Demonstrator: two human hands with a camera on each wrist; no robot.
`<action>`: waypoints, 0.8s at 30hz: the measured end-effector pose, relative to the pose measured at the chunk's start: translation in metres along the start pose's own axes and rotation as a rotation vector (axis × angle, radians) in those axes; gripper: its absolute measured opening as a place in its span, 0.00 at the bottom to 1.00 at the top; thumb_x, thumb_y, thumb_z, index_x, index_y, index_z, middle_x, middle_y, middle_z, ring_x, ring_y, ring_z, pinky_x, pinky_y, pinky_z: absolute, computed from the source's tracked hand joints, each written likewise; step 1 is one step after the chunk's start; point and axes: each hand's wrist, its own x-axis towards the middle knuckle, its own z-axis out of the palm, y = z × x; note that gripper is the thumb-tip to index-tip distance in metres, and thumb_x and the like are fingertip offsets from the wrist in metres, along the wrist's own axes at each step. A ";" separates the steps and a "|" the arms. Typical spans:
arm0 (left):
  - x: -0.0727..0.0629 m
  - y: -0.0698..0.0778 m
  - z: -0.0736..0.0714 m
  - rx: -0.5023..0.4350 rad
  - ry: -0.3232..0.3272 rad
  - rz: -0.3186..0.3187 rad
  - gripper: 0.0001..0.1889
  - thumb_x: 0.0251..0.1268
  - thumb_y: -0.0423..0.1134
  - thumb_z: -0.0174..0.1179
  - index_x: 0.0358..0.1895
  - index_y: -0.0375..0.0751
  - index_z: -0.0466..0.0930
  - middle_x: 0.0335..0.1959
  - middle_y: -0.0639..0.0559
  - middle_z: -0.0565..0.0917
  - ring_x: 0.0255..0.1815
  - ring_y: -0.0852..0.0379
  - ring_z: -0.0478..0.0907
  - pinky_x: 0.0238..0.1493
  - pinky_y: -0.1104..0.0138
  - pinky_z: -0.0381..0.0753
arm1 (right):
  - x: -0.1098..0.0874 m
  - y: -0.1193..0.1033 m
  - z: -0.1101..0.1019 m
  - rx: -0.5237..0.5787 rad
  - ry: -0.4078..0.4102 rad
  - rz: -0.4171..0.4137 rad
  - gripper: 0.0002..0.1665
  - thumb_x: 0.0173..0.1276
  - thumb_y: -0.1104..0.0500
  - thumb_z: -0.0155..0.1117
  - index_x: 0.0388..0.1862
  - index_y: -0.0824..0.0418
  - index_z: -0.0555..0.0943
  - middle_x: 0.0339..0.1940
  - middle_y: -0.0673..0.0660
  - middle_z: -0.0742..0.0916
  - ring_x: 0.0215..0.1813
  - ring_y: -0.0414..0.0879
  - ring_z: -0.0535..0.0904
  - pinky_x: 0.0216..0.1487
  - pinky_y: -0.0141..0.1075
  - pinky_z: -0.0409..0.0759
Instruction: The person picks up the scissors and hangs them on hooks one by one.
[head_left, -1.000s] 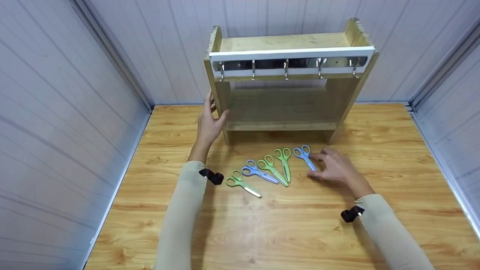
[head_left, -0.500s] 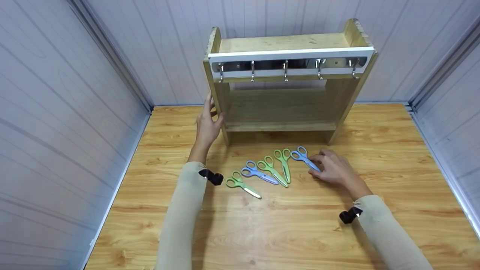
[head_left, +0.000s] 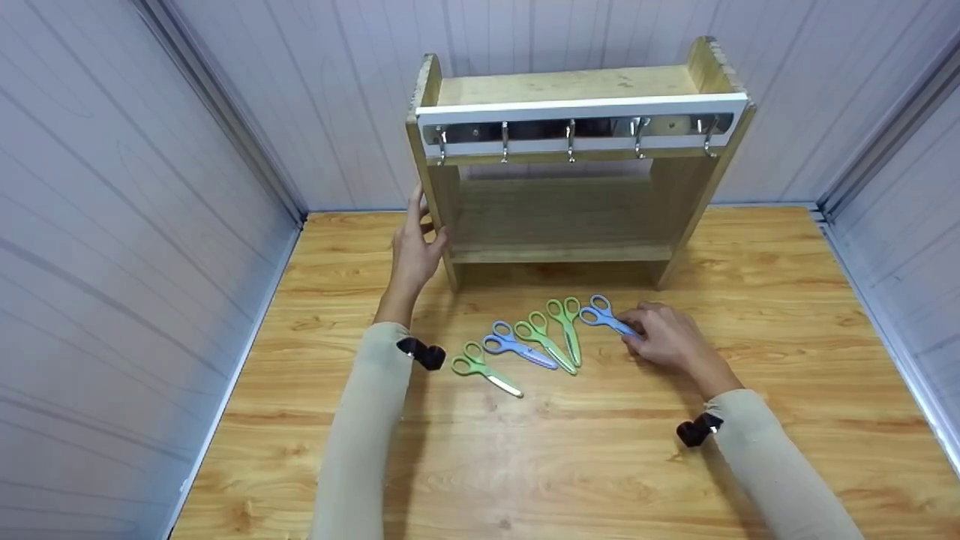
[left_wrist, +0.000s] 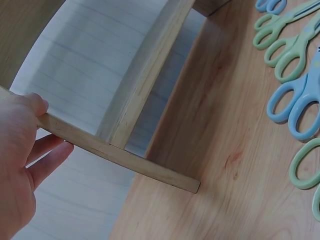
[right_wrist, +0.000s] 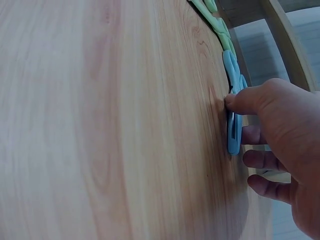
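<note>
My left hand grips the front edge of the left side panel of a wooden shelf rack, thumb on one side and fingers on the other. My right hand pinches the blade end of blue scissors between thumb and forefinger, low over the table. In the right wrist view these blue scissors lie along the fingertips, other fingers spread behind. Their handle loops are beside green scissors. Farther left lie another green pair, a blue pair and a green pair.
The rack stands upright at the back of the wood-grain table. A white strip with several metal hooks runs across its upper front. Pale panelled walls enclose the left, back and right sides.
My right hand has turned the blue scissors so their loops swing left towards the green pair, its fingers closing on the blade. My left hand has barely shifted on the rack.
</note>
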 end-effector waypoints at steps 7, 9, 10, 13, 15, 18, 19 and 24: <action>0.000 0.000 0.000 0.010 -0.004 -0.009 0.43 0.79 0.27 0.64 0.92 0.42 0.55 0.76 0.28 0.83 0.67 0.30 0.91 0.59 0.43 0.98 | 0.001 0.000 0.000 0.010 -0.015 0.015 0.21 0.74 0.55 0.76 0.63 0.58 0.92 0.39 0.55 0.87 0.35 0.48 0.77 0.30 0.45 0.78; 0.000 0.000 0.000 0.017 -0.004 -0.006 0.43 0.78 0.26 0.64 0.92 0.41 0.55 0.76 0.28 0.83 0.66 0.29 0.91 0.59 0.43 0.98 | 0.001 0.000 0.000 0.015 -0.011 0.016 0.21 0.74 0.55 0.76 0.62 0.58 0.92 0.39 0.55 0.88 0.34 0.48 0.77 0.30 0.46 0.78; 0.000 -0.001 0.000 0.020 -0.004 -0.004 0.43 0.79 0.26 0.64 0.92 0.41 0.55 0.77 0.28 0.82 0.66 0.29 0.91 0.58 0.44 0.98 | 0.001 -0.001 0.000 0.018 -0.008 0.016 0.20 0.73 0.55 0.77 0.62 0.59 0.92 0.39 0.55 0.88 0.34 0.48 0.77 0.30 0.46 0.78; 0.001 -0.001 0.000 0.032 -0.003 -0.004 0.43 0.79 0.26 0.63 0.92 0.40 0.55 0.77 0.28 0.82 0.66 0.29 0.91 0.57 0.44 0.98 | 0.001 -0.002 0.000 0.028 -0.002 0.017 0.19 0.74 0.55 0.76 0.60 0.59 0.92 0.39 0.55 0.88 0.33 0.48 0.78 0.29 0.47 0.78; 0.001 -0.001 0.001 0.042 -0.003 -0.003 0.43 0.79 0.26 0.63 0.92 0.39 0.55 0.77 0.28 0.82 0.67 0.29 0.91 0.57 0.44 0.98 | 0.001 -0.002 0.000 0.030 -0.001 0.020 0.18 0.74 0.55 0.76 0.60 0.58 0.92 0.39 0.55 0.88 0.33 0.48 0.78 0.30 0.47 0.79; 0.001 -0.002 0.001 0.052 -0.003 -0.003 0.43 0.79 0.26 0.63 0.91 0.39 0.55 0.77 0.28 0.82 0.67 0.29 0.90 0.58 0.44 0.98 | 0.000 -0.002 0.000 0.033 -0.004 0.026 0.18 0.75 0.55 0.76 0.60 0.58 0.92 0.39 0.55 0.88 0.33 0.48 0.78 0.30 0.48 0.80; 0.001 -0.001 0.001 0.056 -0.004 -0.002 0.42 0.79 0.26 0.63 0.91 0.39 0.55 0.77 0.29 0.82 0.67 0.30 0.90 0.58 0.44 0.98 | 0.000 -0.002 0.000 0.034 -0.006 0.029 0.18 0.74 0.55 0.76 0.60 0.59 0.92 0.40 0.55 0.89 0.34 0.48 0.79 0.31 0.49 0.80; 0.001 -0.001 0.001 0.071 -0.001 0.006 0.42 0.80 0.26 0.64 0.91 0.37 0.56 0.76 0.29 0.83 0.67 0.29 0.91 0.58 0.44 0.98 | 0.001 -0.002 0.001 0.052 -0.022 0.049 0.19 0.74 0.56 0.75 0.61 0.60 0.90 0.42 0.57 0.90 0.36 0.49 0.80 0.33 0.50 0.81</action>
